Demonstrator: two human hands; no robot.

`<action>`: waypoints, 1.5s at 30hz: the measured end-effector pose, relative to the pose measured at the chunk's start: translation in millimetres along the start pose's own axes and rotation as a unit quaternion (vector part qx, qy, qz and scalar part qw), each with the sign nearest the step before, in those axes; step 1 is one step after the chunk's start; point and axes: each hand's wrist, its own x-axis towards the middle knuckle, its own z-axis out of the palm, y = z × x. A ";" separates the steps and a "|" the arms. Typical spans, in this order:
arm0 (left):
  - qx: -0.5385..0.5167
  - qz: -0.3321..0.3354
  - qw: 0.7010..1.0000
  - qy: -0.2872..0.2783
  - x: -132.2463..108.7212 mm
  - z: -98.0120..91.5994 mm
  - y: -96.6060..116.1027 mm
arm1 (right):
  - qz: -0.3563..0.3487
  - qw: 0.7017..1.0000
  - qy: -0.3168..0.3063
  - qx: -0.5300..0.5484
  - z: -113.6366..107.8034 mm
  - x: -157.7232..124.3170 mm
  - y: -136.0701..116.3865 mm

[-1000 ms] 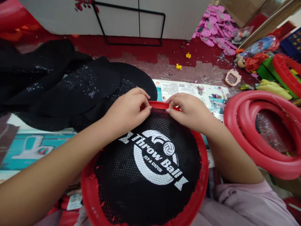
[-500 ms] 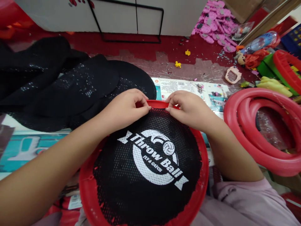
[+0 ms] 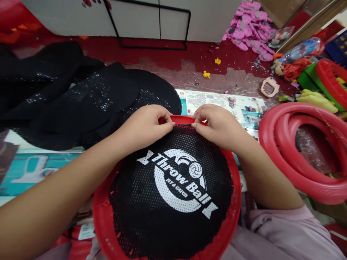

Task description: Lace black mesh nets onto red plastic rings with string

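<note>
A round red plastic ring (image 3: 101, 221) lies in my lap with a black mesh disc (image 3: 141, 213) stretched over it, printed in white "Throw Ball Fly & Catch". My left hand (image 3: 146, 126) pinches the far edge of the mesh against the ring's rim, fingers curled closed. My right hand (image 3: 217, 124) pinches the same far edge a little to the right, fingers also closed. The two hands sit close together at the top of the ring.
A pile of black mesh discs (image 3: 70, 97) lies at the left. Stacked red rings (image 3: 300, 177) rest at the right, with green and red toys (image 3: 322, 79) behind them. Pink plastic parts (image 3: 249, 32) are heaped at the back. Printed cards (image 3: 227, 103) cover the floor.
Both hands stay pinched on the mesh's far edge, shifting only slightly. The ring and mesh have barely moved.
</note>
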 end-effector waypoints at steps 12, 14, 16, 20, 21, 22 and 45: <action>0.002 0.004 1.000 0.011 -2.9 -0.5 -1.0 | -0.007 0.995 -0.026 0.097 -9.3 1.9 14.1; 0.005 0.015 1.000 0.017 -4.3 -0.7 -2.2 | 0.017 0.995 -0.036 0.093 -16.0 -0.4 17.3; 0.008 0.023 0.999 0.023 -5.5 -0.6 -3.1 | 0.030 0.995 -0.065 0.062 -20.8 -2.5 17.4; 0.009 0.026 0.999 0.025 -7.3 -0.7 -3.2 | 0.014 0.994 -0.108 0.019 -21.6 -4.2 13.4; 0.010 0.024 0.999 0.024 -7.5 -0.8 -3.2 | 0.009 0.994 -0.107 0.019 -20.8 -4.0 12.8; 0.011 0.021 0.999 0.025 -7.6 -0.9 -3.3 | 0.006 0.994 -0.102 0.021 -20.1 -3.8 12.7; 0.018 0.032 0.999 0.029 -7.9 -0.6 -6.4 | 0.015 0.993 -0.108 0.049 -17.3 1.2 21.0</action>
